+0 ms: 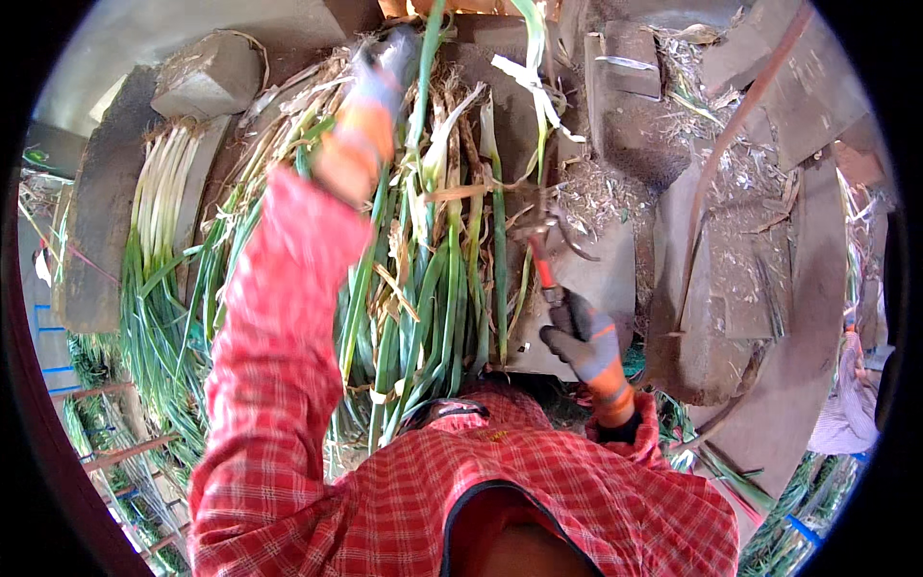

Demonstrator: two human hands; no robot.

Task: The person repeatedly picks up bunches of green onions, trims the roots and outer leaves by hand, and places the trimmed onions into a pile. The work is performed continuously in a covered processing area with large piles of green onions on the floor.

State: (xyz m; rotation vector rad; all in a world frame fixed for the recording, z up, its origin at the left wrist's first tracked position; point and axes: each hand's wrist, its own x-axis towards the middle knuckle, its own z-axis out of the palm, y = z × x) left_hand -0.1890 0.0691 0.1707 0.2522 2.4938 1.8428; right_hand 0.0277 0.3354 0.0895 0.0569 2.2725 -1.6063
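Observation:
My left hand (370, 115), in a grey and orange glove, reaches over the far end of a heap of long green onions (423, 298). Motion smears its fingers, so I cannot tell whether it holds a stalk. My right hand (588, 351), gloved alike, is closed round the handle of a red-handled tool (543, 264) with a curved metal head. What kind of tool it is, I cannot make out. Just beyond its head stands an upright stalk with a torn white strip of leaf (534, 87). At the left lies a neat bundle of cleaner green onions (163, 202), white ends away from me.
A stone-like block (209, 77) sits behind the left bundle. To the right are dirty boards (735, 288) strewn with dry scraps, and a brown hose-like strip (716, 163) crosses them. Another person's sleeve (846, 399) shows at the far right. More green onions lie low at both sides.

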